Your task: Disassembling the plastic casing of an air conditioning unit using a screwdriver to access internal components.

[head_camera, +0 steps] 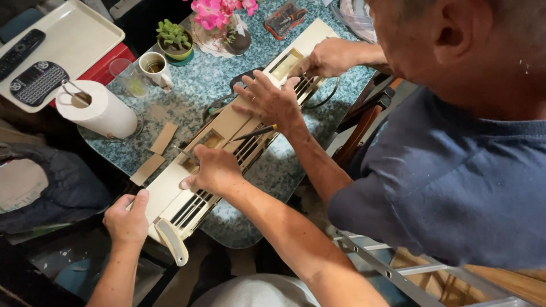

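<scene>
Hands: four; wearer's left hand (126, 219) grips the cream panel (227, 133) end, right hand (211, 170) presses it.
Co-worker's hands (270, 102): two, flat on panel.
Counter (199, 85): panel overhangs lower edge.

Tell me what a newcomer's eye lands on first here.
A long cream slatted panel lies slantwise across the speckled table, four hands on it. The wearer's left hand grips its near end and the right hand presses its middle; a co-worker's hands work the far half. Pink flowers and a paper towel roll stand behind.
</scene>
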